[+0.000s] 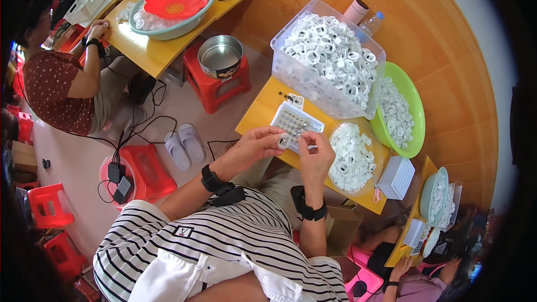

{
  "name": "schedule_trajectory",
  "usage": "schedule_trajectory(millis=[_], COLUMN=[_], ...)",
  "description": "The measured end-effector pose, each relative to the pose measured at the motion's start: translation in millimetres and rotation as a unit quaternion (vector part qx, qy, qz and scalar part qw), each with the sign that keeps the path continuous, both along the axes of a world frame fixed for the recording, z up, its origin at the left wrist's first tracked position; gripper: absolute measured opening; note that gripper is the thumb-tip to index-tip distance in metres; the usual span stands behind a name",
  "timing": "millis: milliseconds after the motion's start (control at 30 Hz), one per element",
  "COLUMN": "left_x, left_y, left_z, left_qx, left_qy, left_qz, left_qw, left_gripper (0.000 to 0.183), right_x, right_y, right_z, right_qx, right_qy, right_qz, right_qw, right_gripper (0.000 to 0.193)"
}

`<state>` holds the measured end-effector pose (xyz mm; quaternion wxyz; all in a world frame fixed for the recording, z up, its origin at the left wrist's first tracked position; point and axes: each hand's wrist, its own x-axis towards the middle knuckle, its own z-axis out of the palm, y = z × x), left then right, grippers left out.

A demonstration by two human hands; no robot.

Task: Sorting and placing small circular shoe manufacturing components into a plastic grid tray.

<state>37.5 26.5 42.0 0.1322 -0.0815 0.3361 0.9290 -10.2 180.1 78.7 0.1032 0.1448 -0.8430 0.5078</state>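
Note:
Over the front edge of the yellow table, my left hand (258, 146) pinches a small white ring-shaped plastic part (284, 140) between thumb and fingertips. Close to its right, my right hand (316, 156) has its thumb and fingers pressed together; whatever they may hold is too small to make out. Just behind both hands lies a white tray (319, 126) with rows of small round silvery pieces, partly hidden by my fingers. A round, shallow container of white plastic parts (352, 157) stands to the right of my right hand.
A clear bin (279, 59) heaped with white parts and a green basin (418, 134) stand behind. Pink scissors (377, 194) lie by a white box (396, 178). Red stools (146, 173), cables and slippers (184, 146) are on the floor at left. Other people sit at neighbouring tables.

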Motion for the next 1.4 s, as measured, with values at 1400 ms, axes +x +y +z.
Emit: schedule_trajectory(millis=[1400], left_x=[3.7], left_y=[12.3], left_z=[3.6], left_qx=[-0.086], left_qy=[0.013], left_qz=[-0.012], left_qw=[0.996], left_gripper=[0.021], right_x=[24.9], right_y=[6.7], right_z=[-8.7], right_qx=[0.07], right_qy=[0.068], right_qz=[0.115], right_qw=[0.989], right_gripper=[0.01])
